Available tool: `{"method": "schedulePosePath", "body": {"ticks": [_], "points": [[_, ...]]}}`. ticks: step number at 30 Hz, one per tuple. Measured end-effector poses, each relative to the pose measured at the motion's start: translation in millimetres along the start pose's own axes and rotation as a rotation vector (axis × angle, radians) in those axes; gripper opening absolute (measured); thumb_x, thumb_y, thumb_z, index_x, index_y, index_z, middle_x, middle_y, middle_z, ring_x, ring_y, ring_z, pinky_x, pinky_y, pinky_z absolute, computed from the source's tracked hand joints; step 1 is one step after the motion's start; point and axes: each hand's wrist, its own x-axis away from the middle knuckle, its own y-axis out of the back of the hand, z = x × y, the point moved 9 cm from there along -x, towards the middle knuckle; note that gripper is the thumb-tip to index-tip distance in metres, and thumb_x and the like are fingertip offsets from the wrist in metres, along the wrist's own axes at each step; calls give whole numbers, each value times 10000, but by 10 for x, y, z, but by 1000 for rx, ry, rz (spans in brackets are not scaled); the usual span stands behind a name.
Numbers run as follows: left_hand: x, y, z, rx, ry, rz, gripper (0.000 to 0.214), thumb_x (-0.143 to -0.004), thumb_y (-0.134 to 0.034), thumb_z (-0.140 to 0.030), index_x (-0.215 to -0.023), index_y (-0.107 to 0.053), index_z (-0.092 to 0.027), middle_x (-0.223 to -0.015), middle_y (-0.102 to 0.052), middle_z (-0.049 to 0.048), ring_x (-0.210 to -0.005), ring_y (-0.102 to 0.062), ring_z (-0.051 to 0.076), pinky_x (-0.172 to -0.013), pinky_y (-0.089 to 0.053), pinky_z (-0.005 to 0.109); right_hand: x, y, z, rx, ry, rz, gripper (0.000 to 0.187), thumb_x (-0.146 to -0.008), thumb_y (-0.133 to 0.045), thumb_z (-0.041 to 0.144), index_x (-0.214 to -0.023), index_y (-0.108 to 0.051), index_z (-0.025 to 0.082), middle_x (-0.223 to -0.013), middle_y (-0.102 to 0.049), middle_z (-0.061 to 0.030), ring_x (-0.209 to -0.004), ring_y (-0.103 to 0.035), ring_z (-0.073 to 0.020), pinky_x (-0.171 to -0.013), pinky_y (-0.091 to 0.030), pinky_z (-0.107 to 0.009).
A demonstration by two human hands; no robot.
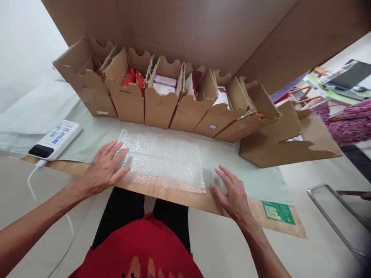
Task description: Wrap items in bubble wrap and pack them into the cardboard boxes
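Observation:
A clear sheet of bubble wrap (162,158) lies flat near the front edge of the cloth-covered table. My left hand (106,168) rests at its left end, fingers spread, the fingertips over or touching the wrap. Just off the sheet's right end is my right hand (232,193), fingers apart and holding nothing. Behind the wrap stands a row of open cardboard bins. One bin (130,104) has red packets (133,79) in it, and the bin beside it (160,106) holds white-and-purple packs (164,85).
A white power bank (56,139) with a cable (30,181) sits at the left. At the right, a cardboard bin (290,148) stands angled near the table's end. A tall cardboard panel (179,31) rises behind. A metal frame (333,220) and another person's patterned clothing (353,123) are farther right.

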Motion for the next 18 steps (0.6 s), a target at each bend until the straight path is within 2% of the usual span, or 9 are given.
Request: {"method": "schedulePosePath", "body": {"ticks": [2,4,7,9,12,15,18], "points": [[3,-12,-273,57,-106,35,517,-960,-533,-436,-1429,-540,-219,-1567,-462,144,-1510,-305,384,-1223,-280,574,73,-2,228,-40,101,93,462,-958,-502,219,-1417,-550,245,-1515,-531,-134,-1358,-532,-317,-1027,-483,-503],[-8,-105,-540,90,-196,88,533,-921,-587,-425,-1409,-560,-210,-1567,-463,150,-1499,-325,389,-1216,-298,573,52,-67,404,-56,159,166,518,-919,-458,83,-1385,-589,268,-1537,-513,-109,-1401,-495,-305,-1036,-481,-509],[-31,-273,-847,96,-290,155,575,-856,-656,-384,-1394,-570,-202,-1566,-466,162,-1492,-345,383,-1221,-284,575,-82,-138,529,-116,199,169,474,-888,-451,21,-1204,-701,271,-1511,-547,-94,-1418,-480,-312,-1022,-494,-537],[-46,-319,-946,86,-320,173,617,-826,-687,-390,-1402,-561,-208,-1553,-487,158,-1483,-369,372,-1231,-261,569,-152,-101,532,-219,203,125,379,-915,-465,57,-1078,-737,263,-1453,-604,-87,-1386,-521,-308,-1016,-504,-540],[-55,-293,-903,62,-316,197,650,-805,-686,-368,-1420,-540,-219,-1496,-561,132,-1444,-439,350,-1242,-226,561,-132,91,373,-429,108,14,279,-979,-482,160,-1036,-734,265,-1300,-710,-72,-1281,-619,-272,-1028,-515,-506],[-47,-253,-684,48,-265,247,603,-805,-603,-264,-1406,-551,-235,-1437,-624,93,-1383,-523,305,-1245,-215,545,48,228,102,-613,-76,-30,210,-1002,-525,270,-1023,-733,268,-1134,-772,-49,-1145,-696,-245,-1007,-535,-446],[-57,-227,-456,121,-193,284,494,-838,-518,-238,-1319,-626,-275,-1386,-670,53,-1325,-584,265,-1234,-248,531,272,221,-161,-689,-290,-28,222,-976,-573,387,-956,-744,247,-992,-787,-49,-957,-736,-239,-856,-582,-370]]}}
